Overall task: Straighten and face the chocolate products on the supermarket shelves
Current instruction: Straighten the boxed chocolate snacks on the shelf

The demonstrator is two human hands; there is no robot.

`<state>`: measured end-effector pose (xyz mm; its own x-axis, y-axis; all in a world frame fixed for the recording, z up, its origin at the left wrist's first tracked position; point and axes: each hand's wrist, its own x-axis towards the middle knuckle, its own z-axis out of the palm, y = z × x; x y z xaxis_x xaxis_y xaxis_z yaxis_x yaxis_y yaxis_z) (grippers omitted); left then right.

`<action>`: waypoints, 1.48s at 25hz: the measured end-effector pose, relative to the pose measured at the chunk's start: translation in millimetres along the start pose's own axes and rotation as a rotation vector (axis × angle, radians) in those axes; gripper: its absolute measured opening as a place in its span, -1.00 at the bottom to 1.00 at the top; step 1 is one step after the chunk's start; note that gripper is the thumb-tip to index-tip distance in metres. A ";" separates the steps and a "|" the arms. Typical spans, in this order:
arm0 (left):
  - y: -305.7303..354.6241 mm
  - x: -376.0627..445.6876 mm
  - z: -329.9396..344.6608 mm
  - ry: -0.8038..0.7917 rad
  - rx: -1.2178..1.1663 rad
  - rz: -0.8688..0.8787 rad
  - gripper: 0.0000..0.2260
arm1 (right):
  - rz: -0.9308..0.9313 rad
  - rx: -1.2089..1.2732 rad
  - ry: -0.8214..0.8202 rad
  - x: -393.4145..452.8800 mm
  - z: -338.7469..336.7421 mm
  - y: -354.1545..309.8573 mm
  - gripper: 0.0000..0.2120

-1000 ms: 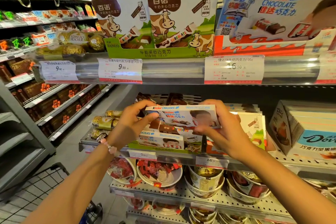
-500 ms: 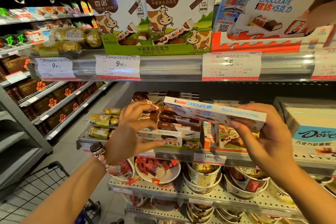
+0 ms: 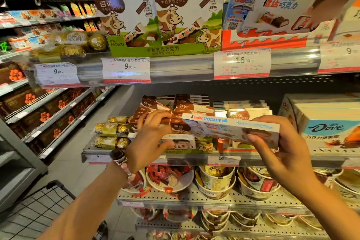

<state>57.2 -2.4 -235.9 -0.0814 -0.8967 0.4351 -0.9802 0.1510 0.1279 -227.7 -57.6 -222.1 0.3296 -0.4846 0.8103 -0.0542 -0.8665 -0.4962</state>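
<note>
My right hand (image 3: 282,152) grips the right end of a flat white Kinder Chocolate box (image 3: 224,125) and holds it tilted in front of the middle shelf (image 3: 263,159). My left hand (image 3: 148,142) is at the stack of brown Bainuo chocolate packs (image 3: 183,107), with its fingers curled over a front pack and its thumb below. Under that hand, another Kinder box (image 3: 181,143) lies face out in the green tray. Behind the held box are more white packs (image 3: 243,113), partly hidden.
Gold Ferrero Rocher packs (image 3: 111,128) lie left of the stack, and a Dove box (image 3: 327,128) stands to the right. Bainuo (image 3: 175,19) and Kinder (image 3: 282,6) display cartons stand on the shelf above. Tubs of sweets (image 3: 214,183) fill the lower shelves. A wire cart (image 3: 39,210) is at bottom left.
The Kinder box has come off the brown packs and moved right, now held by my right hand alone. My left hand let go of it and moved to the Bainuo packs.
</note>
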 end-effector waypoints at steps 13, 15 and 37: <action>34.1 -16.6 -34.3 -0.075 -0.308 0.134 -0.77 | 0.109 -0.014 0.030 -10.9 0.9 -4.0 -0.71; 36.2 -13.2 -23.4 -0.128 -0.313 0.159 -0.83 | 0.119 -0.001 0.007 -9.0 -1.3 -2.8 -0.71; 110.9 37.1 28.6 -0.181 -0.454 0.183 -0.63 | 0.385 0.364 -0.178 -14.7 -77.0 44.1 -0.82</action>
<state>-59.6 -30.9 -231.1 -0.3137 -0.8902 0.3305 -0.7731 0.4415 0.4555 -307.5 -97.9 -231.9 0.5061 -0.7031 0.4995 0.1166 -0.5181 -0.8473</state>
